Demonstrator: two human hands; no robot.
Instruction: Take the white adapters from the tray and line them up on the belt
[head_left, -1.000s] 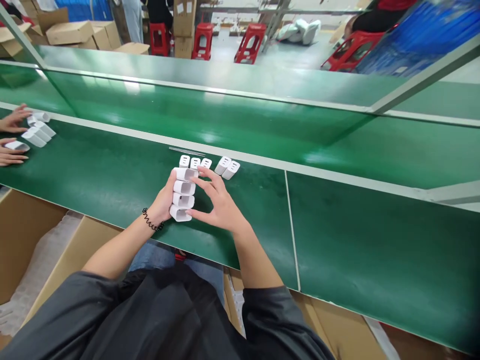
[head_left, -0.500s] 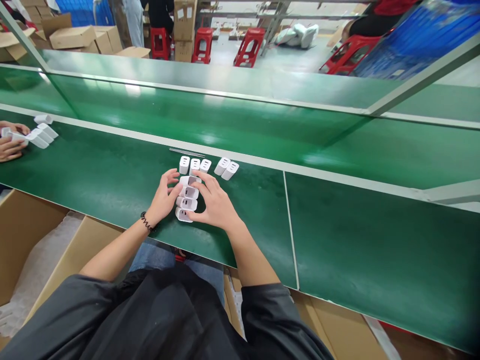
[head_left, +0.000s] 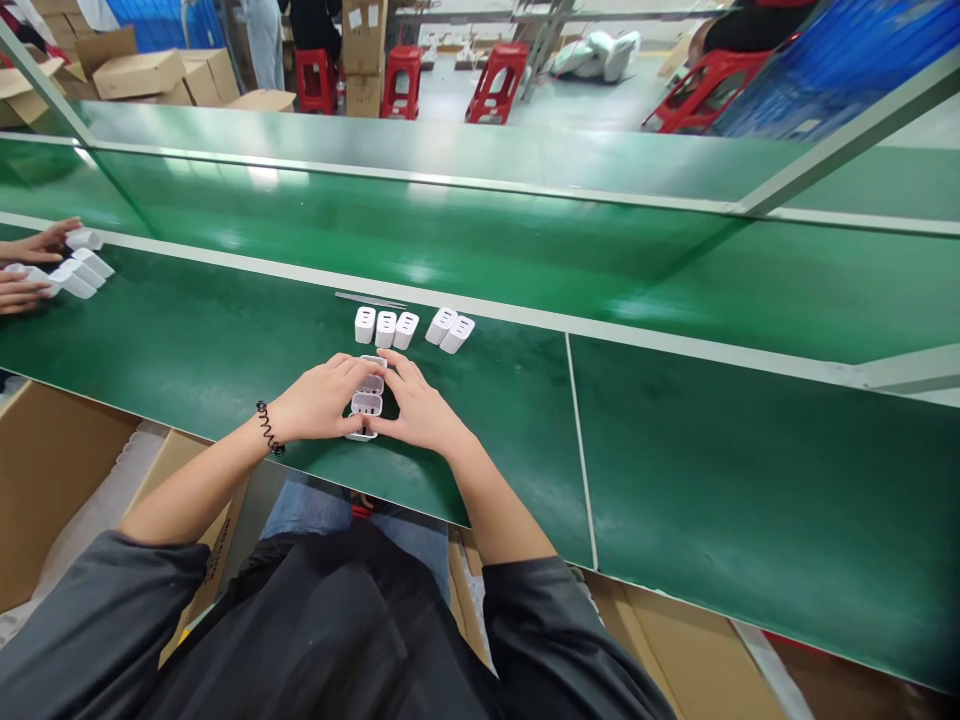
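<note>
From my remote seat I saw both bare hands meeting on the green tabletop [head_left: 675,450], close to its near edge and a little left of centre. The left hand [head_left: 319,400] and the right hand [head_left: 421,412] faced each other with the white plug shells [head_left: 367,403] pinched between them. The shells lay in a short line running from near to far, each touching the next and resting on the tabletop. I counted three between the hands, though knuckles hid part of the line. The fingers of both hands were curled closed against the shells, the left ones pressing from the left side and the right ones from the right, with thumbs at the near end. A black coiled band [head_left: 266,428] sat on the left wrist.

Just beyond the hands, a row of three white plugs [head_left: 385,328] stood upright and touching. Just right of them a pair of white plugs [head_left: 450,331] stood side by side at a tilt. A thin pale strip [head_left: 371,298] lay beyond them by the tabletop's far rail. At the far left edge of the view a co-worker's hands [head_left: 30,270] lay beside more white pieces [head_left: 84,268]. Cardboard cartons [head_left: 45,470] stood below the near edge on the left, and red stools [head_left: 495,80] stood on the floor far behind.
</note>
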